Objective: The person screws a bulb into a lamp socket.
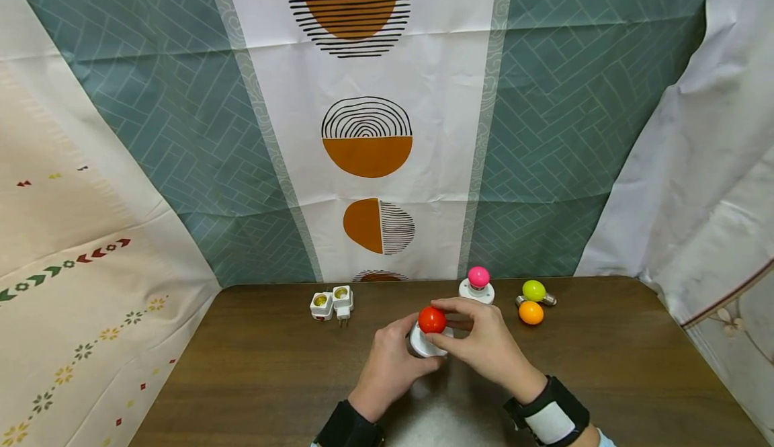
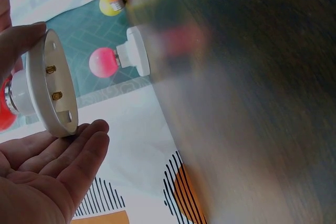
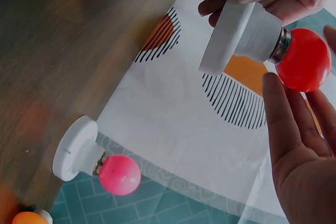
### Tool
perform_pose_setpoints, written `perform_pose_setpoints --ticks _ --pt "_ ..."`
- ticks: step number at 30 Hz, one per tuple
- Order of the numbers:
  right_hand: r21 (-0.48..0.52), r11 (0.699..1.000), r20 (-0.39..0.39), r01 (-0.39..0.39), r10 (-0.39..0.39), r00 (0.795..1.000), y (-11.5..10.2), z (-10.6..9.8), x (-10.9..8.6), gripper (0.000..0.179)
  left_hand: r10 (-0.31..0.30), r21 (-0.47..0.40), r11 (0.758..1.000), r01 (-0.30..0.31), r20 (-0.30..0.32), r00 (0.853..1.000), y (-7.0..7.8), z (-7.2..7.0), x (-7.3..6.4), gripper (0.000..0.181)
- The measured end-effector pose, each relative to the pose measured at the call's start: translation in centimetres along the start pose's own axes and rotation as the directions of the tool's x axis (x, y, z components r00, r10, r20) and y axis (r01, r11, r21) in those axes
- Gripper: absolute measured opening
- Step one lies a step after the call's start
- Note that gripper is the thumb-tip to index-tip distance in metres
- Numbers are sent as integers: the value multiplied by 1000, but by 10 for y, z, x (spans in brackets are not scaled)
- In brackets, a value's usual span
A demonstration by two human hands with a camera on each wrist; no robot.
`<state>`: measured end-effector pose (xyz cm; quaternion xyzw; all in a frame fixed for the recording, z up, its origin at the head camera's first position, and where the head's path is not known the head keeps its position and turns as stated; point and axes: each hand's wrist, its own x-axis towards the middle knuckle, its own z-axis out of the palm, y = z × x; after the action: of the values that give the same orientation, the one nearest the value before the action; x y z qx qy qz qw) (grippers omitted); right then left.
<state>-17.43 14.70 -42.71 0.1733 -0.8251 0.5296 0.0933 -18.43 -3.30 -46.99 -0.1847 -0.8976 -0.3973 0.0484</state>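
My left hand (image 1: 390,364) grips a white round lamp holder (image 1: 421,344) by its rim, with the thumb on one side and the fingers on the opposite side. The holder is raised off the table, and two brass screws show in its hollow underside (image 2: 62,85) in the left wrist view. A red bulb (image 3: 304,60) sits in the holder's socket, a band of its metal cap showing between them. Around the red globe, my right hand (image 1: 484,343) pinches with thumb and fingers; the thumb is mostly cut off in the right wrist view.
Toward the back edge of the brown table (image 1: 266,366), a pink bulb (image 1: 478,277) stands in another white holder (image 1: 484,295). Right of it lie a lime bulb (image 1: 534,290) and an orange bulb (image 1: 531,312). Two white plug-in sockets (image 1: 322,307) sit at the back left. Patterned cloth (image 1: 441,131) hangs behind.
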Motion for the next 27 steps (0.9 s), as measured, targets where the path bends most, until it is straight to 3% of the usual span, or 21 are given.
perform_pose_setpoints --ticks 9,16,27 --pt "-34 999 42 27 -26 999 1 -1 0 55 0 11 1000 0 -4 1000 -1 1 0 61" --pt "-6 999 83 41 -40 996 -1 -1 -1 50 8 30 1000 -8 -14 1000 0 2 0 59" --pt "-1 999 28 40 -40 999 2 1 -2 41 24 22 999 -24 -20 1000 0 3 0 62"
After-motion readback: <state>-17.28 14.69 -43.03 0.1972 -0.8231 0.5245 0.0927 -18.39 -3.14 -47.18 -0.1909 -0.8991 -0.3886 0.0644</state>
